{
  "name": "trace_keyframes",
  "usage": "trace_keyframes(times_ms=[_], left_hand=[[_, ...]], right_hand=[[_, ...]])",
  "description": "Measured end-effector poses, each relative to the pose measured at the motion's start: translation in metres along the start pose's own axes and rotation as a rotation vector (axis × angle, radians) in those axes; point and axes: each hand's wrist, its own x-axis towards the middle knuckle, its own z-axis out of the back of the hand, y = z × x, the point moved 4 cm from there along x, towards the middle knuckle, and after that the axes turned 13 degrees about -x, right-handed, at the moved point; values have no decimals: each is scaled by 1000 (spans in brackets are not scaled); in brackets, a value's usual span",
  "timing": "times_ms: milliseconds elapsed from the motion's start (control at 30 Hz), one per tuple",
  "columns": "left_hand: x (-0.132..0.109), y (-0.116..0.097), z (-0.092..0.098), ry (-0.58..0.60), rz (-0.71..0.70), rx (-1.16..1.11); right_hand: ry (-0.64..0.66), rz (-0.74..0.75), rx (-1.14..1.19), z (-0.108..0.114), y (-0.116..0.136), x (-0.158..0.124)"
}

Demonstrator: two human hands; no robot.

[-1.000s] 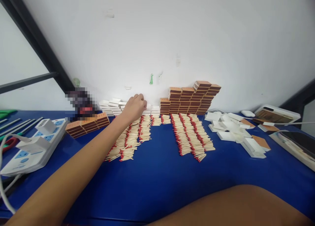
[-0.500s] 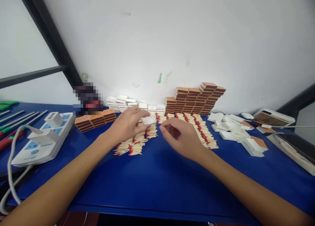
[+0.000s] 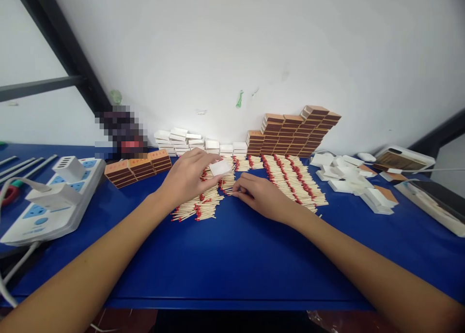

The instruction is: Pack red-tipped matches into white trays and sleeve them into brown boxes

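Observation:
Between the thumb and fingers of my left hand (image 3: 187, 178) is a small white matchbox tray (image 3: 220, 167), held over the left part of the matches. My right hand (image 3: 259, 195) is low over the table just right of it, fingers bent and pressed together. Its fingertips meet the edge of a bunch of red-tipped matches (image 3: 227, 183); whether any match is pinched between them is hidden. More matches (image 3: 203, 209) lie in rough rows below my left hand. A wide bed of matches (image 3: 294, 178) spreads behind and right of my right hand.
Brown matchboxes are stacked against the wall (image 3: 290, 134), with a shorter row (image 3: 140, 168) at left. White trays (image 3: 178, 142) line the back; more lie loose (image 3: 343, 173) at right. A power strip (image 3: 80, 197) and cables are left, a phone (image 3: 439, 202) far right, on the blue table (image 3: 232, 265).
My right hand has lowered and moved slightly left to the matches, its fingers closing further. My left hand still holds the white tray. The view has shifted a little.

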Motion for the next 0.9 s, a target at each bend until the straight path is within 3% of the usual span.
trace_keyframes(times_ms=[333,667,900], left_hand=[[-3,-24,-17,103,4,-100],[1,-22,-8,9,5,-36],[2,-24,-8,57,-3,-9]], right_hand=[[1,-30,-64,16,-25,-19],[0,14,-20,0,-5,-19],[8,3,-48,1,-7,-18]])
